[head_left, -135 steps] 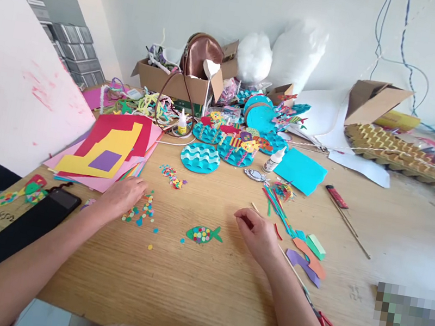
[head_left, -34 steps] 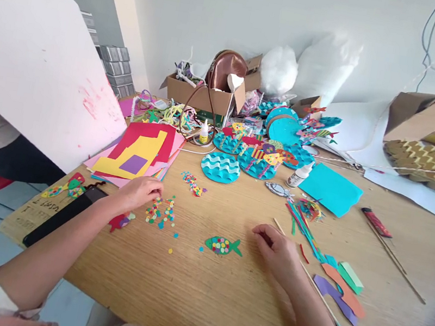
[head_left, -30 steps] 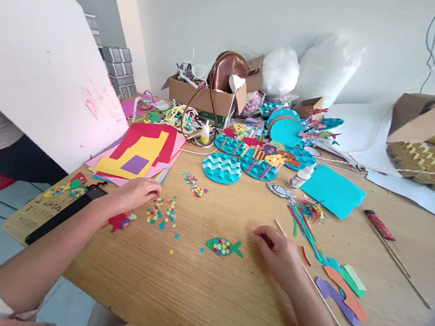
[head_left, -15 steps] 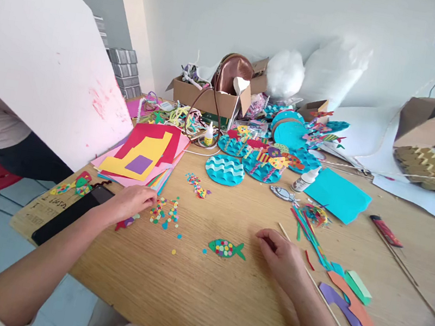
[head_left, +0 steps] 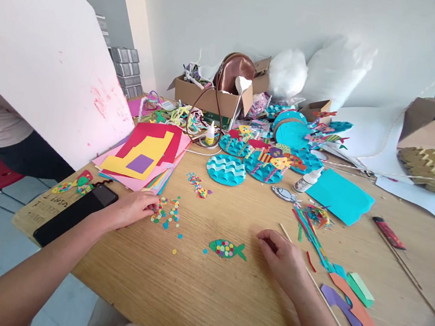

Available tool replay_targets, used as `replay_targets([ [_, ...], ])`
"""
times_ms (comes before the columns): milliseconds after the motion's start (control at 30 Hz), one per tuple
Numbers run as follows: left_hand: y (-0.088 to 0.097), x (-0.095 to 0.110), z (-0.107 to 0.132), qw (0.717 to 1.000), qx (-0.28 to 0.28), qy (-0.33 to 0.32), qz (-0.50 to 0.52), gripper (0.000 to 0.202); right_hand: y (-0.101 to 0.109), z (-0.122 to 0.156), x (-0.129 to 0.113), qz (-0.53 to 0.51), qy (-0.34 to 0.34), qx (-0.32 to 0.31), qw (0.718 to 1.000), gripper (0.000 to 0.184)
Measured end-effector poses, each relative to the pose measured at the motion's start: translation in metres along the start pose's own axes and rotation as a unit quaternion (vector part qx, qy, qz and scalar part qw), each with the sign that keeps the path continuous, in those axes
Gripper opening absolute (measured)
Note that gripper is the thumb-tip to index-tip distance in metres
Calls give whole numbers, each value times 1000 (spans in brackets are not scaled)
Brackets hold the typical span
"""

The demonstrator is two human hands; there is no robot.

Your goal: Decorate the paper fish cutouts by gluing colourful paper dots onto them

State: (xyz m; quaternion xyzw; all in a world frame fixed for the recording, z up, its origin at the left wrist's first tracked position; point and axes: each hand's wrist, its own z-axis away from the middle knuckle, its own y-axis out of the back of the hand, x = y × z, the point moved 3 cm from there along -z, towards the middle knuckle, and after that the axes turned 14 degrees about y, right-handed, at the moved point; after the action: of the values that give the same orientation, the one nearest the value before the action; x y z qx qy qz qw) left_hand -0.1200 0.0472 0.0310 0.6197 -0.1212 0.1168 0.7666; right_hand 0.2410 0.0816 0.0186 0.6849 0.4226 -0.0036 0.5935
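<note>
My left hand (head_left: 133, 208) rests on the wooden table (head_left: 196, 297), fingertips pinched at the edge of a scatter of small coloured paper dots (head_left: 168, 214). What the fingertips hold is too small to make out. My right hand (head_left: 282, 259) lies curled on the table just right of a green paper fish (head_left: 226, 249) covered in coloured dots, fingers folded in, nothing showing in them. A thin wooden stick (head_left: 316, 286) runs under that wrist.
A black phone (head_left: 76, 208) lies by my left forearm. Stacked coloured paper sheets (head_left: 141, 159), teal wave discs (head_left: 225, 168), glue bottles (head_left: 305, 181), paper strips (head_left: 310, 230) and cardboard boxes (head_left: 207, 95) crowd the back. A white board (head_left: 40, 58) leans at left; another person sits behind it.
My left hand has slid slightly nearer, along the dot pile's edge, covering the red shape beneath it. The view has drifted left and my right hand has stayed put.
</note>
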Motion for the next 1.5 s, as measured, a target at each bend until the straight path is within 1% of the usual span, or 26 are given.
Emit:
replay_targets([
  [200,0,10,6,998,34,-22,-48,11,0,0,0,-3,-2,-1,1000,20],
  [367,1,14,8,997,46,-25,-64,11,1,0,-1,-5,-2,-3,1000,19],
  [467,3,14,8,997,56,-17,-48,9,0,0,-1,-6,-7,-10,1000,19],
  [567,5,14,5,997,75,2,-11,5,-1,1,0,-5,-10,-13,1000,20],
  [700,6,13,0,994,90,46,31,14,-1,1,0,-6,-6,-7,1000,19],
  [767,6,15,-2,994,82,62,45,13,-1,2,1,-6,-7,-5,1000,18],
  [933,6,18,0,990,35,97,93,13,-1,1,1,-11,-3,-6,1000,18],
  [1067,3,15,0,989,14,106,107,18,-1,1,-3,-16,1,-13,1000,18],
  [1167,-1,13,-2,986,-13,116,122,18,1,0,-5,-21,-9,-10,1000,19],
  [1233,0,13,-3,986,-12,121,116,19,1,0,-5,-20,-15,-8,1000,18],
  [1300,3,15,-3,990,10,109,91,20,1,0,-6,-16,-16,-11,1000,18],
  [1400,7,19,-2,996,47,56,50,17,1,1,-5,-17,-13,-14,1000,18],
  [1500,6,21,-1,998,57,8,24,13,1,2,-4,-20,-7,-13,1000,19],
])
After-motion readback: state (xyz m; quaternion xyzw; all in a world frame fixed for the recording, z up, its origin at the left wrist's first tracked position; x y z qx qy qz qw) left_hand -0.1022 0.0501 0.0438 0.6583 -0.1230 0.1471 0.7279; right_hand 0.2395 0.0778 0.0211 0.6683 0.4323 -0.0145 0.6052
